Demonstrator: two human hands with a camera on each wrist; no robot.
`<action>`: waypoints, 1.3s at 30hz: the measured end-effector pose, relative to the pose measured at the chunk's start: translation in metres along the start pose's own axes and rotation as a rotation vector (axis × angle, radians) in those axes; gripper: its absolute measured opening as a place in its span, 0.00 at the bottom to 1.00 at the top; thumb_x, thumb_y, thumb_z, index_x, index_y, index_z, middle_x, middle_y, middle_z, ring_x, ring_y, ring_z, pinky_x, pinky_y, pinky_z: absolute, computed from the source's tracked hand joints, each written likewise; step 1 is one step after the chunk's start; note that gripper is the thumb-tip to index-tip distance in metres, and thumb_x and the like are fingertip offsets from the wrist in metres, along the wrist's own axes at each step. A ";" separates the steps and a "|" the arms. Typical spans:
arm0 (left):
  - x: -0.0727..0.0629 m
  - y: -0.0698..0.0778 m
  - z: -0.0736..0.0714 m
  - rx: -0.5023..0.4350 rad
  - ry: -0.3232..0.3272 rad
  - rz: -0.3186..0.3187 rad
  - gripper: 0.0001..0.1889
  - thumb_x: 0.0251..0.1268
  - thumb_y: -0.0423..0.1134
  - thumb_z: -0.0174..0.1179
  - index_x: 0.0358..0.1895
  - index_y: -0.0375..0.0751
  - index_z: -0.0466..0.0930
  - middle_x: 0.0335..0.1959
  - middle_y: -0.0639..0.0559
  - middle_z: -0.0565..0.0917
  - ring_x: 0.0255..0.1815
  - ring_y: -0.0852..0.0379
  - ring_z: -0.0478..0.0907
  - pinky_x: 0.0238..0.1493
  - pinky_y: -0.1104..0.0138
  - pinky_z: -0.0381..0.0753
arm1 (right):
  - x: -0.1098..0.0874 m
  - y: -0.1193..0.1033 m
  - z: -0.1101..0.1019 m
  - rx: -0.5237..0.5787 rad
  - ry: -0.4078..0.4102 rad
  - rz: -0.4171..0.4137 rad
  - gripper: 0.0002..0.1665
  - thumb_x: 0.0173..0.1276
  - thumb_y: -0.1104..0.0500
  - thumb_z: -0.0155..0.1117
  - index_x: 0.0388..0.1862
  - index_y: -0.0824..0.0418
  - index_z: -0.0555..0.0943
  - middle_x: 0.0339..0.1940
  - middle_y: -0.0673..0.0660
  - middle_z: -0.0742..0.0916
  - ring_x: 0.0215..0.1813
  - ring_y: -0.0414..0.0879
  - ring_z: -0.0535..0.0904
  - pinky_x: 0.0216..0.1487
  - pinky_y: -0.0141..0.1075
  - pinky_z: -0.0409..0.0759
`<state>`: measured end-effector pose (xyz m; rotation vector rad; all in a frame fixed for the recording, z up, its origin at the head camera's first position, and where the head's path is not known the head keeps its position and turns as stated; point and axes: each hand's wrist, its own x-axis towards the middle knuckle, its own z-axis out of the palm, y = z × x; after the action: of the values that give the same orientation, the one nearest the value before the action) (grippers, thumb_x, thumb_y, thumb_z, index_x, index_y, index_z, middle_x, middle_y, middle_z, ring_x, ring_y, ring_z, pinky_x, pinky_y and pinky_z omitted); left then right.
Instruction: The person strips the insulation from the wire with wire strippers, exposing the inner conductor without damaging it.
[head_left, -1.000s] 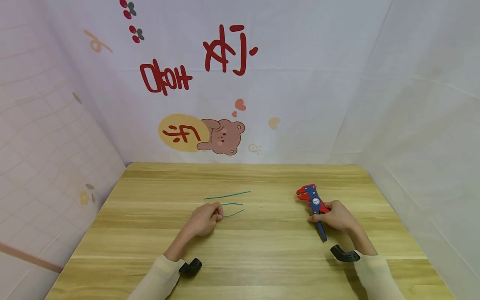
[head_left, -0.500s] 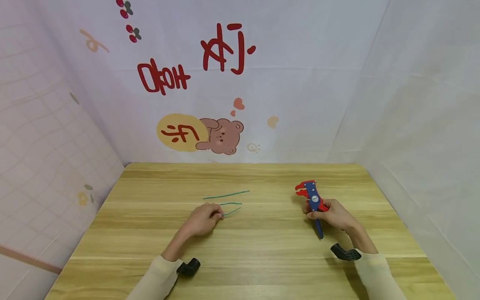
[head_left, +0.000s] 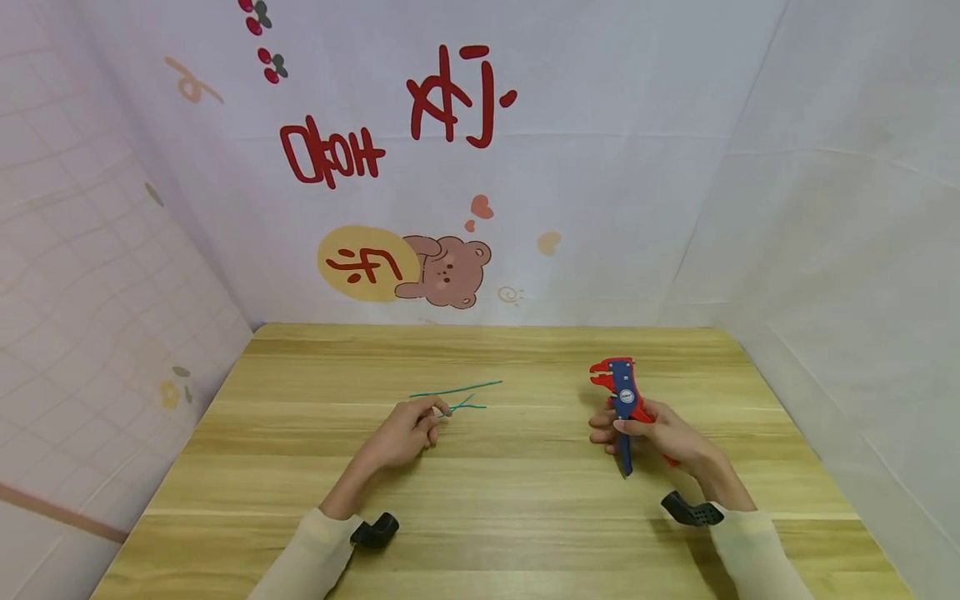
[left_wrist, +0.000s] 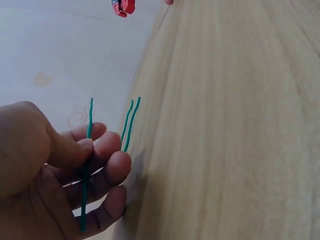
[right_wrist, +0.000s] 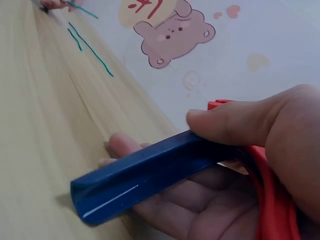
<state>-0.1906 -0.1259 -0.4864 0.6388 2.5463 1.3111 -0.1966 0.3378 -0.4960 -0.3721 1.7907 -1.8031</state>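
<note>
My left hand (head_left: 405, 430) pinches a green wire (left_wrist: 84, 205) between thumb and index finger. In the left wrist view that wire stands up past the fingertips and runs down across the palm side. Two more green wires lie on the table just beyond this hand, the farther wire (head_left: 459, 388) whole in the head view and the nearer wire (head_left: 477, 407) crossed by the held one there. At the right, my right hand (head_left: 671, 432) holds a red and blue wire stripper (head_left: 625, 392), its red nose pointing left. The thumb presses on the blue handle (right_wrist: 135, 172); the other fingers reach loosely underneath.
The wood-grain table (head_left: 510, 517) ends at a white cloth backdrop (head_left: 600, 167) printed with a bear and red characters. More cloth hangs along both sides. A black wrist mount (head_left: 375, 530) sits on the left sleeve, another mount (head_left: 692, 508) on the right.
My left hand has lifted the nearest wire off the table, and its tip now tilts up across the middle wire. In my right hand the stripper has turned slightly, and the fingers have loosened beneath it.
</note>
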 end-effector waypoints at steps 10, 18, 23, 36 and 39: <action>-0.001 0.002 0.001 0.004 0.022 -0.030 0.13 0.79 0.26 0.45 0.53 0.36 0.80 0.24 0.45 0.81 0.22 0.61 0.74 0.27 0.71 0.69 | 0.013 0.007 0.014 0.148 -0.107 -0.037 0.32 0.86 0.59 0.43 0.78 0.70 0.44 0.71 0.77 0.74 0.61 0.64 0.85 0.58 0.55 0.84; -0.001 0.002 0.002 0.026 0.079 -0.016 0.09 0.78 0.32 0.54 0.47 0.38 0.84 0.19 0.53 0.77 0.20 0.65 0.68 0.29 0.70 0.70 | 0.019 0.007 0.026 0.117 -0.076 -0.065 0.33 0.84 0.59 0.47 0.74 0.78 0.48 0.46 0.60 0.90 0.41 0.51 0.89 0.48 0.50 0.88; 0.000 0.003 0.002 0.047 0.085 0.015 0.07 0.77 0.35 0.58 0.45 0.39 0.85 0.19 0.58 0.73 0.20 0.66 0.65 0.30 0.71 0.69 | 0.018 0.003 0.031 0.103 -0.056 -0.060 0.34 0.84 0.57 0.48 0.74 0.78 0.50 0.44 0.58 0.89 0.40 0.50 0.88 0.47 0.48 0.88; 0.001 0.005 -0.003 0.047 0.072 0.009 0.08 0.78 0.37 0.57 0.46 0.40 0.86 0.18 0.58 0.74 0.19 0.66 0.65 0.27 0.71 0.68 | 0.020 -0.004 0.042 0.091 -0.071 -0.054 0.30 0.83 0.60 0.49 0.75 0.70 0.53 0.60 0.68 0.86 0.54 0.57 0.88 0.50 0.43 0.87; 0.001 0.006 -0.004 0.049 0.069 0.009 0.09 0.78 0.37 0.57 0.46 0.39 0.86 0.18 0.58 0.74 0.18 0.66 0.64 0.26 0.71 0.68 | 0.022 -0.006 0.044 0.089 -0.093 -0.065 0.29 0.83 0.60 0.48 0.76 0.66 0.54 0.62 0.69 0.85 0.56 0.58 0.88 0.50 0.42 0.87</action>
<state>-0.1918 -0.1252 -0.4793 0.6251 2.6415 1.2985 -0.1900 0.2889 -0.4918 -0.4759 1.6463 -1.8715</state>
